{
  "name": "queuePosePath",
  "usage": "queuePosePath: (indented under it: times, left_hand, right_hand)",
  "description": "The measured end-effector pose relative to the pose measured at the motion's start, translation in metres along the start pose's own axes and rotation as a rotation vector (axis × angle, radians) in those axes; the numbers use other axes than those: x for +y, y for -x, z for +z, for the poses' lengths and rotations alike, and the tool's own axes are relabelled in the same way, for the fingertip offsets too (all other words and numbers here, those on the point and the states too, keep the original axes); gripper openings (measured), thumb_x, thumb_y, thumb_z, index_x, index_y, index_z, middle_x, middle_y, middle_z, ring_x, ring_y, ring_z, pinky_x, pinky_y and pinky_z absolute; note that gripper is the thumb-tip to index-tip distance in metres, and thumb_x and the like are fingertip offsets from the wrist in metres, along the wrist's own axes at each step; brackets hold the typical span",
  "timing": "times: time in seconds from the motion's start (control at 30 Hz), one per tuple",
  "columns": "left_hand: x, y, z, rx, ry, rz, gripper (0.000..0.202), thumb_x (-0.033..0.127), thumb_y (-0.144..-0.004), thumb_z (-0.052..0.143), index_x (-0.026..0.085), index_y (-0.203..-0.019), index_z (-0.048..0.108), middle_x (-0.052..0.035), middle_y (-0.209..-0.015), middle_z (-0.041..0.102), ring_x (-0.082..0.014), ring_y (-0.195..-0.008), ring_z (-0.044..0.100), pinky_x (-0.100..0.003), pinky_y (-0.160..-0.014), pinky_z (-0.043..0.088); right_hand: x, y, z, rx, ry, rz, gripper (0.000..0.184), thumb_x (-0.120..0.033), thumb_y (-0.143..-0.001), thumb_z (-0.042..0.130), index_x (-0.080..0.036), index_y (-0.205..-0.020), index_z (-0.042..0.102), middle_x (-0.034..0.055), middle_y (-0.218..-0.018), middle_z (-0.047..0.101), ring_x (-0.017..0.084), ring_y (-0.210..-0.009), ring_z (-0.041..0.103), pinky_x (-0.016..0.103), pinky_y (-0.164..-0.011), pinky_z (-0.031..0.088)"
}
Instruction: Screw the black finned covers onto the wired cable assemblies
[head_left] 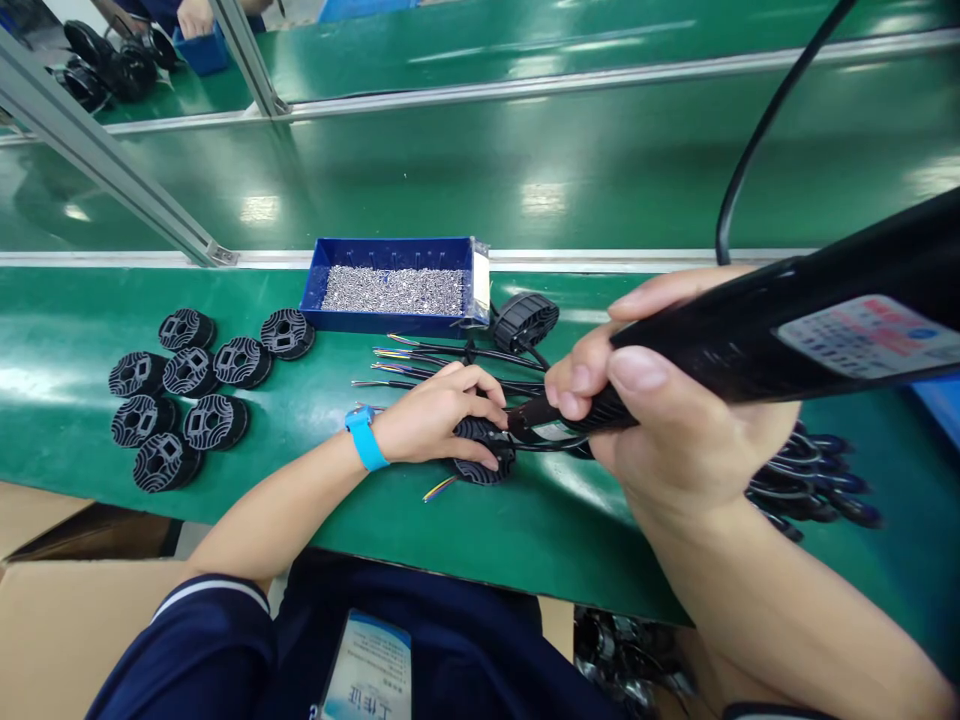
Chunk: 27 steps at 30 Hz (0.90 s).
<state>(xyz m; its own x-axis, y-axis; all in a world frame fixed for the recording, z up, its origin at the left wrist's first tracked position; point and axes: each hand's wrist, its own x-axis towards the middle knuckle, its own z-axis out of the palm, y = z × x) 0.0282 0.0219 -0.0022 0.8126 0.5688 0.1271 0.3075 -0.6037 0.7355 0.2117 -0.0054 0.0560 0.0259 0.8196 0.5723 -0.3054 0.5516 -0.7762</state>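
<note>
My left hand (442, 415), with a blue wristband, grips a round black finned part (484, 462) on the green table, fingers curled over its top. Coloured wires stick out from under that part. My right hand (675, 400) is wrapped round a black electric screwdriver (787, 320), whose tip points down at the part beside my left fingers. A black cable runs up from the screwdriver.
A blue tray (394, 255) full of small silver screws sits behind my hands. Several black finned discs (187, 395) lie at the left. Wired parts (817, 475) are piled at the right, another (525, 320) by the tray. Cardboard boxes stand below the table edge. Another person's hand (196, 15) shows far left.
</note>
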Motion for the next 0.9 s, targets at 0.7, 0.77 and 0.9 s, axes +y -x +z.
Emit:
queuePosePath:
  times: [0.7,0.77,0.9]
  left_hand:
    - [-0.006,0.016,0.027,0.075,-0.06,-0.059,0.093,0.071,-0.065,0.082,0.016,-0.132,0.048,-0.0133,-0.117,0.066,-0.0318,-0.109,0.058,-0.041,-0.094,0.043]
    - [-0.005,0.016,0.026,0.067,-0.068,-0.073,0.094,0.07,-0.064,0.083,0.017,-0.133,0.047,-0.0132,-0.117,0.066,-0.0324,-0.11,0.058,-0.042,-0.094,0.043]
    - [-0.007,0.017,0.028,0.076,-0.06,-0.056,0.095,0.068,-0.064,0.084,0.018,-0.134,0.046,-0.0131,-0.119,0.066,-0.0325,-0.111,0.058,-0.042,-0.096,0.042]
  right_hand:
    - [0.011,0.009,0.008,-0.11,-0.017,-0.034,0.014,-0.016,-0.094,0.069,-0.015,-0.106,0.064,0.0022,-0.075,0.056,0.012,-0.054,0.054,0.029,-0.045,0.041]
    - [0.011,0.008,0.008,-0.124,-0.035,-0.037,0.013,-0.016,-0.094,0.069,-0.016,-0.106,0.065,0.0017,-0.074,0.056,0.011,-0.052,0.053,0.028,-0.044,0.04]
    - [0.012,0.007,0.01,-0.055,-0.04,0.009,0.014,-0.02,-0.09,0.074,-0.018,-0.103,0.067,0.0012,-0.072,0.056,0.013,-0.05,0.051,0.028,-0.042,0.039]
